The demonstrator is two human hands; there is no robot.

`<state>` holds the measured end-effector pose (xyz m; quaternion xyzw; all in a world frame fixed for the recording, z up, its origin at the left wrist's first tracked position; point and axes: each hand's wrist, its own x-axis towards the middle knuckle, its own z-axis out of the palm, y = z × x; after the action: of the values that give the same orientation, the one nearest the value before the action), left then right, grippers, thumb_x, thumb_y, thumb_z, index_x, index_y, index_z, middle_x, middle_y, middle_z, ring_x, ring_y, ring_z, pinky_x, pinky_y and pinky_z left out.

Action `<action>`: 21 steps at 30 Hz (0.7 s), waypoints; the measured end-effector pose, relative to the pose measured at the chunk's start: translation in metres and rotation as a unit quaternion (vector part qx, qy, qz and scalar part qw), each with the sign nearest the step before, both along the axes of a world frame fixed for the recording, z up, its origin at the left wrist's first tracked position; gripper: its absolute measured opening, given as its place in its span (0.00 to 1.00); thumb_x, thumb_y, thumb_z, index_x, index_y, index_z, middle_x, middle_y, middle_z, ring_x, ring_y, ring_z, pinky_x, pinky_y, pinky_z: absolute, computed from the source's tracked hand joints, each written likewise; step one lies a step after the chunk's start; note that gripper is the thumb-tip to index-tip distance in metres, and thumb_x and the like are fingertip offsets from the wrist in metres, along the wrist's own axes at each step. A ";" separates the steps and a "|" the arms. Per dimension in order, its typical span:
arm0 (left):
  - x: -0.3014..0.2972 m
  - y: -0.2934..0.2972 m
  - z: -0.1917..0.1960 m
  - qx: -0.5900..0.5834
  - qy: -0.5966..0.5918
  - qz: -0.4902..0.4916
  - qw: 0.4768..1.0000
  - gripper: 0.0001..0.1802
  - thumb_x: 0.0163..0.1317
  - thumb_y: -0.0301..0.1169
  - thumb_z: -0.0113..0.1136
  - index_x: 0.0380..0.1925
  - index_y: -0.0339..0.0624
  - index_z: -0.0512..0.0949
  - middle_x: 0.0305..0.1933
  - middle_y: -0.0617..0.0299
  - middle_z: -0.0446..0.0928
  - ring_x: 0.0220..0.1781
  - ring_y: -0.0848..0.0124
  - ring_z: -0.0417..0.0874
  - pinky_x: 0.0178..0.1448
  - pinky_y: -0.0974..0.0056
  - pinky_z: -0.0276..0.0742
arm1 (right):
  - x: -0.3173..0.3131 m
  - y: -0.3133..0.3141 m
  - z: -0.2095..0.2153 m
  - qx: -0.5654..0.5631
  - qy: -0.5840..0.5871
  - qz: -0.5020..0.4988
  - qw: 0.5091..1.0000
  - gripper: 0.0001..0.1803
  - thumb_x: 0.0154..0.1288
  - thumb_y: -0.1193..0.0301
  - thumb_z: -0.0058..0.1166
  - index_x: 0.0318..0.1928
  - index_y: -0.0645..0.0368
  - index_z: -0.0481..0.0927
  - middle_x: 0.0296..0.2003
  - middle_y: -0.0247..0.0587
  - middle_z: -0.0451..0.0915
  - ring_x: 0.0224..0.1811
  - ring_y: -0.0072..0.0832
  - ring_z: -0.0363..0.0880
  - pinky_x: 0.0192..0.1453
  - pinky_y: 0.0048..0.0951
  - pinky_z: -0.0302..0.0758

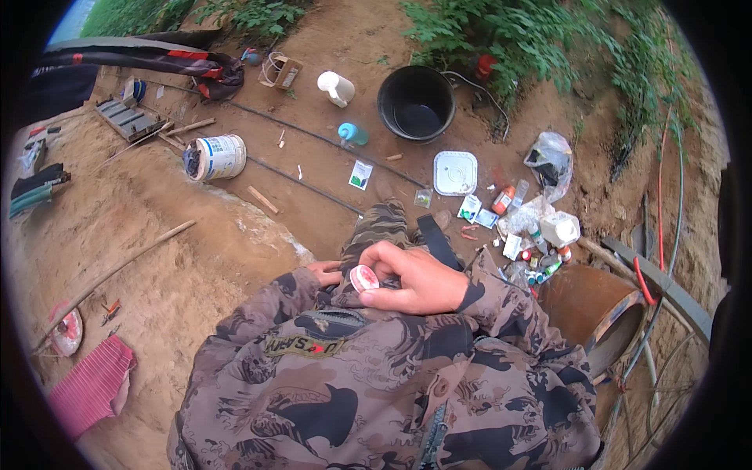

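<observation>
I noted the bucket (416, 103) beyond the square lid (455, 172); the jug (336, 88) lay left of it, the tipped can (215, 157) farther left.

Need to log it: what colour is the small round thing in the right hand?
Pink-red rim, white centre; the round thing shows best in the head view.
</observation>
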<state>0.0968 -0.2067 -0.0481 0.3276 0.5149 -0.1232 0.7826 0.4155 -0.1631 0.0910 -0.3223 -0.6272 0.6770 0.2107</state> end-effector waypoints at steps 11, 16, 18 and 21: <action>-0.120 -0.109 -0.046 0.026 0.108 0.118 0.987 0.33 0.64 0.38 0.63 0.67 0.38 0.68 0.56 0.55 0.81 0.56 0.66 0.81 0.63 0.61 0.75 | -0.090 0.055 -0.028 -0.040 0.070 -0.026 0.996 0.21 0.61 0.61 0.66 0.47 0.60 0.75 0.40 0.40 0.82 0.41 0.30 0.82 0.49 0.31 0.76; -0.242 -0.084 -0.079 0.069 0.269 0.121 0.953 0.33 0.62 0.40 0.65 0.65 0.39 0.70 0.48 0.54 0.83 0.47 0.67 0.82 0.53 0.62 0.78 | -0.126 0.108 -0.056 -0.269 0.140 -0.092 0.948 0.18 0.67 0.69 0.62 0.53 0.62 0.74 0.45 0.33 0.79 0.49 0.18 0.77 0.55 0.25 0.74; -0.300 -0.036 -0.108 0.156 0.301 0.050 0.939 0.32 0.61 0.41 0.65 0.63 0.40 0.73 0.43 0.55 0.84 0.41 0.69 0.83 0.48 0.63 0.79 | -0.142 0.138 -0.076 -0.286 0.145 -0.130 0.938 0.16 0.69 0.70 0.60 0.53 0.62 0.74 0.46 0.35 0.80 0.48 0.20 0.78 0.56 0.25 0.75; -0.400 0.096 -0.170 0.264 0.328 -0.086 0.903 0.26 0.60 0.39 0.63 0.57 0.41 0.78 0.41 0.55 0.84 0.40 0.69 0.83 0.46 0.63 0.80 | -0.171 0.184 -0.116 -0.321 0.122 -0.183 0.921 0.16 0.69 0.71 0.58 0.53 0.62 0.72 0.47 0.39 0.80 0.48 0.24 0.80 0.55 0.27 0.76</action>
<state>-0.3033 -0.1107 -0.2178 0.5060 0.7260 -0.1506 0.4407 0.2444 0.0209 -0.0250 -0.3963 -0.2755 0.8261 0.2908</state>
